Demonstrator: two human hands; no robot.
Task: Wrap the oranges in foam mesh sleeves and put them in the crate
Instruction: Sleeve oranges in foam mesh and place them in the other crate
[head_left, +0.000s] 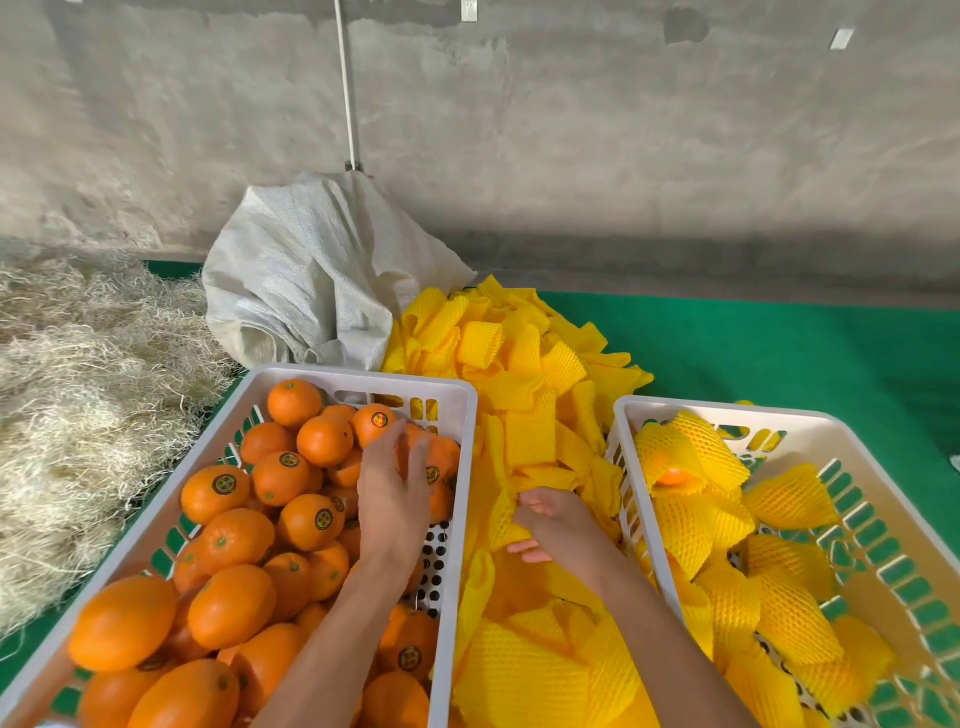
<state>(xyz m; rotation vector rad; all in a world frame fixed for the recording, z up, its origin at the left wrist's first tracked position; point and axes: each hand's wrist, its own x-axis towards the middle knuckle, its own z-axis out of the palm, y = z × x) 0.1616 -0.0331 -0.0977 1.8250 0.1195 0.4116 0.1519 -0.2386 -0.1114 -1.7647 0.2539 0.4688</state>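
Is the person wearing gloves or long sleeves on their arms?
No. The left hand and right hand are both bare, with no gloves, rings or watch showing. Both forearms are bare too, with no sleeves as far up as the picture shows.

Brightness: soft, even daylight is filling the scene, and nothing is looking dim.
Shadows: a faint dark band is lying along the foot of the concrete wall (623, 130); elsewhere shadows are staying weak.
Glare: the oranges (223, 603) are showing only mild sheen.
Blur: the left hand (392, 499) is smearing at its fingertips; the right hand (553, 525) is reading sharper.
Distortion: the wide lens is bowing the white crates (457, 415) and stretching the frame's corners.
Focus: the straw (78, 389) is softening towards the left edge.
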